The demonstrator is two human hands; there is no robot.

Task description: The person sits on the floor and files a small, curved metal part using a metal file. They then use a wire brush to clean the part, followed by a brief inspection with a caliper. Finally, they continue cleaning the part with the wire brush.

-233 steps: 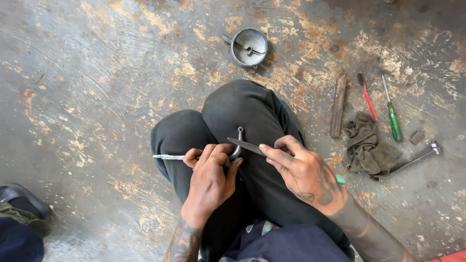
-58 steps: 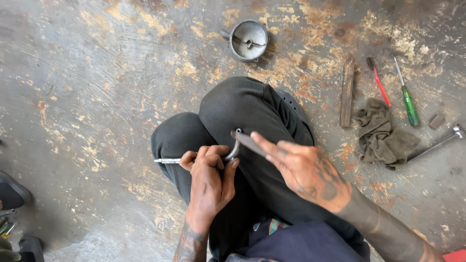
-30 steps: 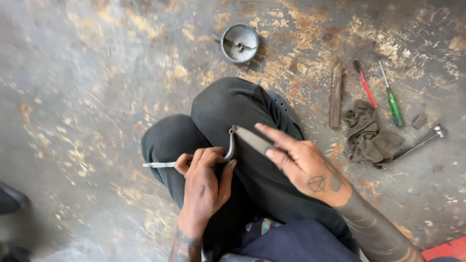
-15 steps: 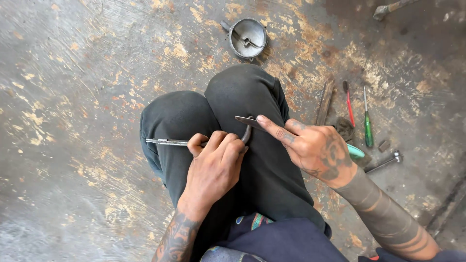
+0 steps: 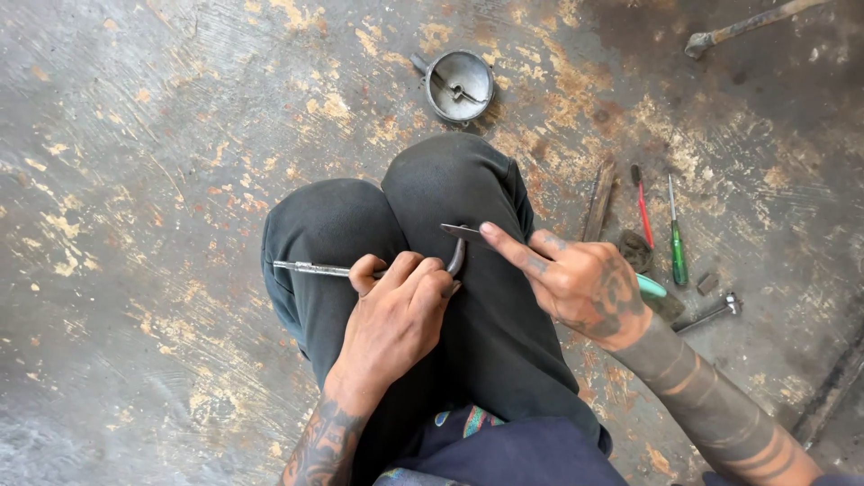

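The left hand's (image 5: 396,310) fingers (image 5: 409,270) were clenched around a bent metal rod (image 5: 315,267), whose straight end stuck out to the left over the knee and whose curved end (image 5: 456,259) rose just past the knuckles. The right hand's (image 5: 585,288) fingers gripped a flat file (image 5: 463,233), the forefinger (image 5: 504,245) stretched along its top, pressing the blade against the rod's curve. The file's teal handle (image 5: 652,286) showed behind the palm. Both hands rested over the person's folded legs in dark trousers (image 5: 450,180), so rod and file sat above the right knee.

On the worn, rust-stained floor (image 5: 135,180) beyond the knees lay a round metal cup (image 5: 459,85) with a small spout. To the right lay a dark strip of wood or metal (image 5: 598,202), then a red-handled screwdriver (image 5: 642,209) and a green-handled screwdriver (image 5: 677,247) side by side. Near them sat a dark rag (image 5: 637,249), partly hidden by the right hand, a small block (image 5: 708,283) and a steel socket wrench (image 5: 711,311). Another long tool (image 5: 747,22) lay at the top right edge.
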